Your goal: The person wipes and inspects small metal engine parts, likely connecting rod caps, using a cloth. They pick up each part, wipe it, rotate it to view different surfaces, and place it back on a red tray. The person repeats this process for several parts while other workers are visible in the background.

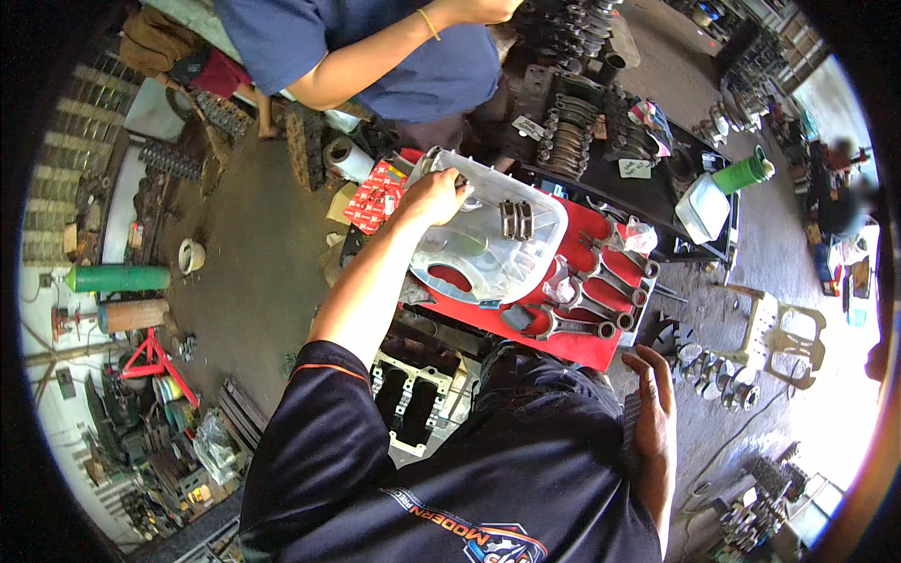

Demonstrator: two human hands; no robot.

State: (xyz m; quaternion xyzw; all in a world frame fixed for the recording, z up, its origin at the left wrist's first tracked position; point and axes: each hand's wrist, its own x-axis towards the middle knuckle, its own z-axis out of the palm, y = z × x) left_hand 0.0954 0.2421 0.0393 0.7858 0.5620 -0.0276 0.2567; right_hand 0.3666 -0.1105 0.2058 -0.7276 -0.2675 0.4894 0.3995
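Observation:
My left hand (pixel 435 198) reaches over a translucent plastic panel (pixel 488 263) with an oval opening, its fingers closed on a small dark metal part (pixel 460 181) that they partly hide. On the panel, right of that hand, two metal bearing caps (pixel 516 221) stand side by side. The panel lies on a red-topped table (pixel 589 349). Several connecting rods (pixel 582 326) rest on the red top to the right, with crumpled clear plastic (pixel 641 236) among them. Beside my hip, my right hand (pixel 654 399) hangs with fingers apart, holding nothing that I can see.
A person in a blue shirt (pixel 375 56) stands across the table. A red patterned packet (pixel 377 197) lies left of the panel. Behind are a black bench (pixel 690 216) with crankshaft-like parts and a green bottle (pixel 743 173). An engine block (pixel 410 399) sits low by my left side.

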